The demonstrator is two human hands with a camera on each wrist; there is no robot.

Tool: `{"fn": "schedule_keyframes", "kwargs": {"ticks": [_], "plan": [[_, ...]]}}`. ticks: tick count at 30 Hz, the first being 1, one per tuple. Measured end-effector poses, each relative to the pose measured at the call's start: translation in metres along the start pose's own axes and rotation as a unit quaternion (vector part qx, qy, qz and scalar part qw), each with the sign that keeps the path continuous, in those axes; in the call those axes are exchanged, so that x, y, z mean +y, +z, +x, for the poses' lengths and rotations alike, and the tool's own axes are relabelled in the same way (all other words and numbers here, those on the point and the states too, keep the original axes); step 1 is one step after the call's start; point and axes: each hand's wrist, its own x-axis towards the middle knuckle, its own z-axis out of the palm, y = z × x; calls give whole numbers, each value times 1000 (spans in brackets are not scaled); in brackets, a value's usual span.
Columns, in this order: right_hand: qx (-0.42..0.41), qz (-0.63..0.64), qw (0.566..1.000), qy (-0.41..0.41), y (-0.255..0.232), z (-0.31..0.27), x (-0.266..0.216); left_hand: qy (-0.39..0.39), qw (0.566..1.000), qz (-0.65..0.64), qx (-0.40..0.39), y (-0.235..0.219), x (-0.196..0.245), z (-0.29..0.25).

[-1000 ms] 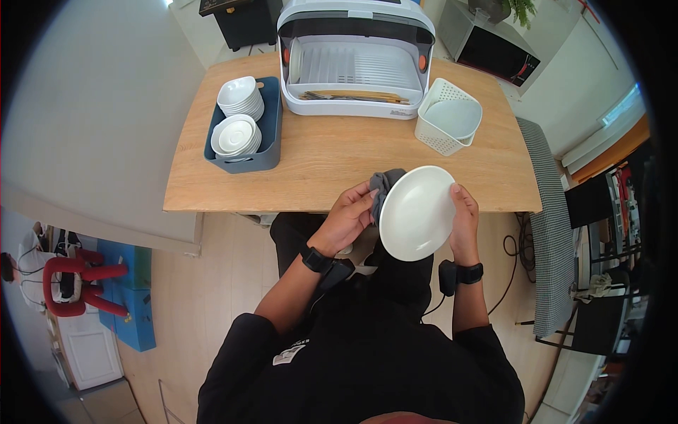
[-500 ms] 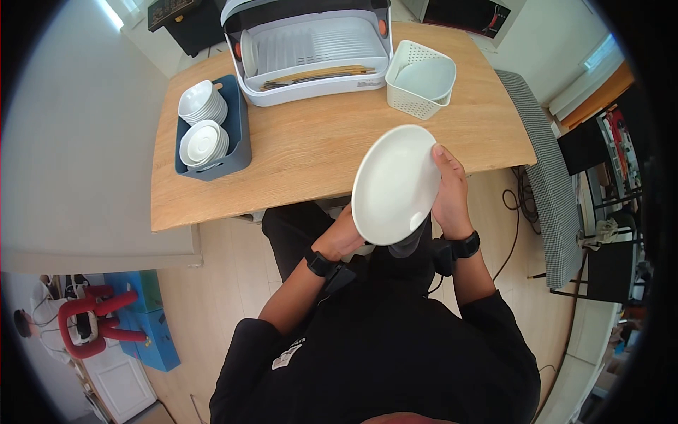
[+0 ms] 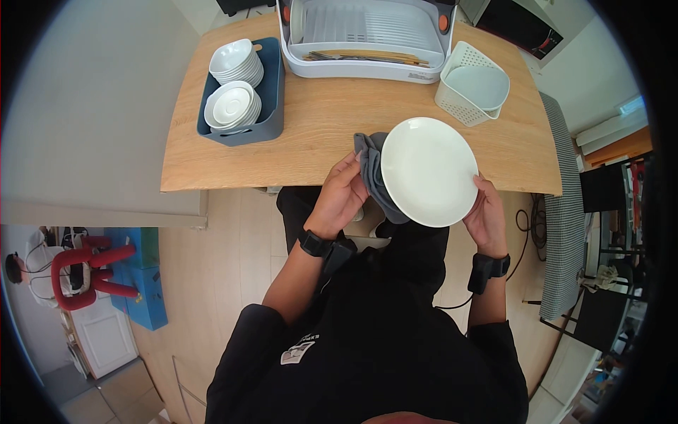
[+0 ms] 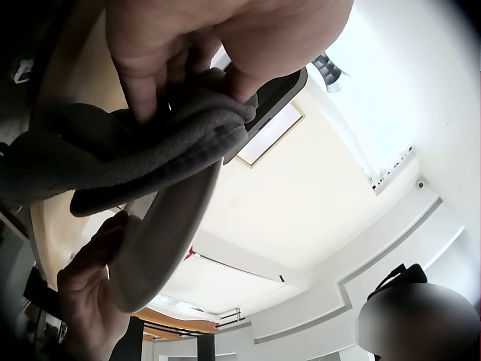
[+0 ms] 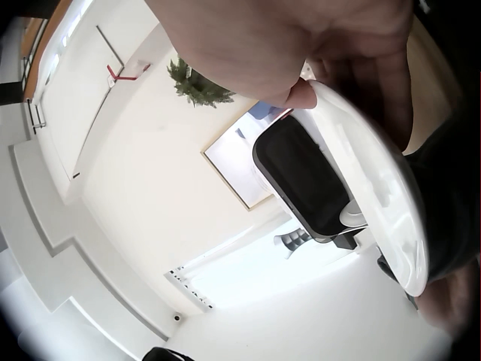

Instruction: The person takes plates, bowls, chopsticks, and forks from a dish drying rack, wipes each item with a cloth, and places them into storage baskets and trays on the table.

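In the head view a round white plate (image 3: 427,173) is held up in front of the table's near edge, its inner face toward the camera. My right hand (image 3: 487,218) grips its right rim, thumb on the face and fingers behind. My left hand (image 3: 339,198) pinches a bunched dark grey cloth (image 3: 373,169) at the plate's left edge. Part of the cloth lies hidden behind the plate. In the left wrist view the folded cloth (image 4: 150,162) hangs from the fingers, overlapping the plate (image 4: 161,244). The right wrist view shows the plate (image 5: 372,177) nearly edge-on under my thumb.
On the wooden table (image 3: 325,155), a blue basket (image 3: 272,116) at left holds stacked white bowls (image 3: 236,63) and small dishes (image 3: 233,106). A white dish rack box (image 3: 367,67) with cutlery stands at the back. Right of it, a perforated white basket (image 3: 459,102) holds a pale rounded piece (image 3: 480,86).
The cloth hand went down behind the plate's lower edge, then came back out to its left side with more cloth showing. The plate has turned to face the camera more fully.
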Motion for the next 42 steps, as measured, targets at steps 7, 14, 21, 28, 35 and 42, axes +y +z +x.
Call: {"fn": "schedule_keyframes", "kwargs": {"ticks": [7,14,21,28,35,42], "plan": [[-44,65,997,-27,11,14,-6,98,994,-48,8,-32,33,15],[-90,27,992,-80,68,57,-34,257,905,311,134,-55,47,32],[-166,-87,974,-124,136,156,-54,277,886,354,116,-52,39,28],[-136,-179,957,-181,203,247,-47,275,881,365,124,-49,42,25],[-120,-236,936,-232,223,320,-34,275,871,384,137,-48,45,22],[-78,-249,939,-226,250,325,-18,276,868,393,130,-48,44,24]]}}
